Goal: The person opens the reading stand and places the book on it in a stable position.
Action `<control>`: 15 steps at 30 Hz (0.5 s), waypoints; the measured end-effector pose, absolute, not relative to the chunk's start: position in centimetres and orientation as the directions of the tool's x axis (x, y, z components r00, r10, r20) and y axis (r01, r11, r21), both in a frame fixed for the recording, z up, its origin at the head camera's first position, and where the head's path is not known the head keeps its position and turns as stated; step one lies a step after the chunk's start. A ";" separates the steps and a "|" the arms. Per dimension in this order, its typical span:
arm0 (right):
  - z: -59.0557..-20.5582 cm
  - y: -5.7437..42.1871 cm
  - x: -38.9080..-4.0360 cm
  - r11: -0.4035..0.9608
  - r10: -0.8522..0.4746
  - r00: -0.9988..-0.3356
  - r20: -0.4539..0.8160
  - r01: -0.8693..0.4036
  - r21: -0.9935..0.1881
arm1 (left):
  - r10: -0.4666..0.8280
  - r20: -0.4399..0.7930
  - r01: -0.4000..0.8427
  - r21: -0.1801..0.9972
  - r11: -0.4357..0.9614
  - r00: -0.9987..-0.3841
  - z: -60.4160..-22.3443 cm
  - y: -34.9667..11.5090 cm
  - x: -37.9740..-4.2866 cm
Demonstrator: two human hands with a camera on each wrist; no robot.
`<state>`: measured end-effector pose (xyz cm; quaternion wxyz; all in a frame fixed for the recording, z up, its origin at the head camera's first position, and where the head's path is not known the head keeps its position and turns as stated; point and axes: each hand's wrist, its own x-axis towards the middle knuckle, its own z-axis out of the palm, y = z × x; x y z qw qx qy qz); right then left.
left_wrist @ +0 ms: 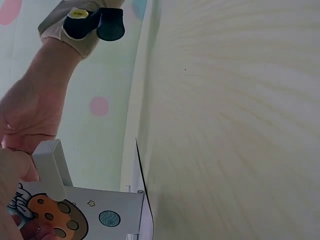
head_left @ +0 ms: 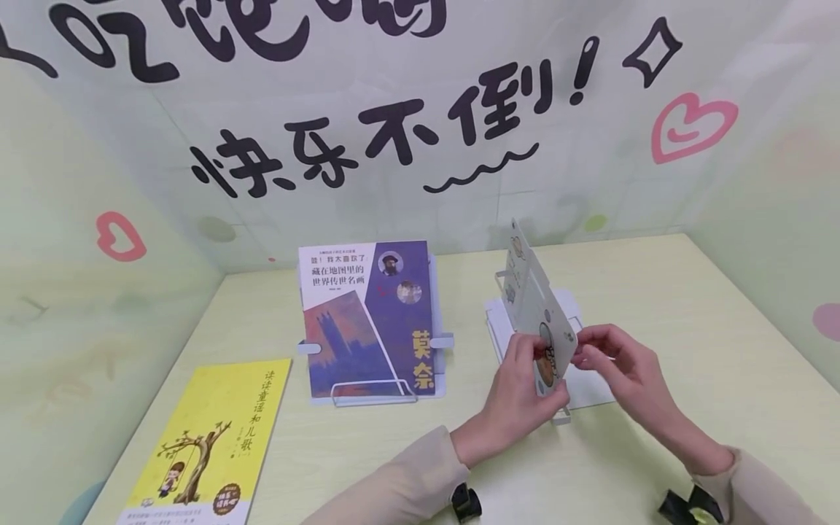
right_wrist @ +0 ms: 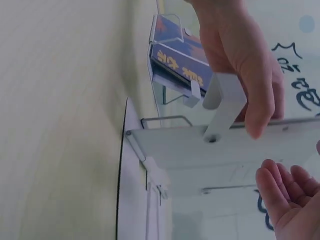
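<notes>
A white book stand with a cartoon-printed panel point(head_left: 525, 299) stands turned edge-on, its panel raised from a flat white base plate point(head_left: 590, 390). My left hand point(head_left: 515, 394) grips the panel's near side, fingers over the printed face and thumb by the edge. A white side clip point(left_wrist: 48, 172) juts out beside that hand, also seen in the right wrist view. At the panel's right corner, thumb and forefinger of my right hand point(head_left: 623, 372) pinch close together. Its other fingers point(right_wrist: 280, 192) are loosely curled, apart from the panel's back.
Left of the panel, a second white stand point(head_left: 440, 364) holds a purple art book point(head_left: 400, 313) behind a wire rest. A yellow children's book point(head_left: 210, 437) lies flat at the table's left. Printed wall sheets point(head_left: 367, 211) enclose the pale table point(head_left: 689, 321).
</notes>
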<state>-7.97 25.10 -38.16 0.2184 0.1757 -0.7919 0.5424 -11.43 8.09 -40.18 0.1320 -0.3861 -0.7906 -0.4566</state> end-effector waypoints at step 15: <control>-41.7 27.4 -12.3 0.748 -0.138 -0.979 0.152 -0.204 -0.632 | 0.494 0.595 0.769 0.549 0.326 -0.634 -40.3 7.9 -11.9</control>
